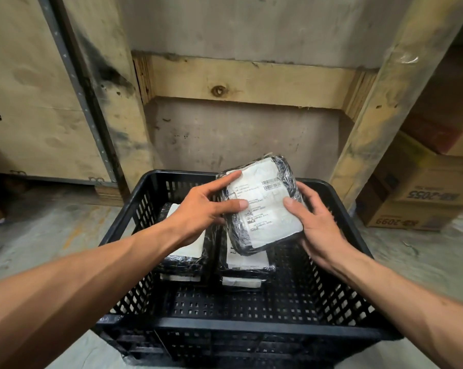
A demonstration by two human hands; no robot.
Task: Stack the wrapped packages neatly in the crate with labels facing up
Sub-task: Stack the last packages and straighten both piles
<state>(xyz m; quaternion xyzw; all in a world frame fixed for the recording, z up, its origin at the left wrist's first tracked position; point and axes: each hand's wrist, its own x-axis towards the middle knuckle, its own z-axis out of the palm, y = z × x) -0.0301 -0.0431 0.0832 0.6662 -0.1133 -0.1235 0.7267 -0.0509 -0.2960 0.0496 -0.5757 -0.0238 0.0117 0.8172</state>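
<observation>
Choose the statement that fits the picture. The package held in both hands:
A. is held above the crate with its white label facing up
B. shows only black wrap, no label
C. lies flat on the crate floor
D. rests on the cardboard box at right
A: both the left hand and right hand hold the package above the crate, its white label up.

Centre frame: both hands hold one wrapped package [262, 203] above the black crate [251, 326], label up, tilted. Left hand [201, 211] grips its left edge, thumb on the label; right hand [318, 217] cups the right edge w/ thumb on top. Below in crate, far side: two stacks of packages [187, 259], labels up, side by side. Cardboard boxes [416, 198] at right, wooden crates behind.
</observation>
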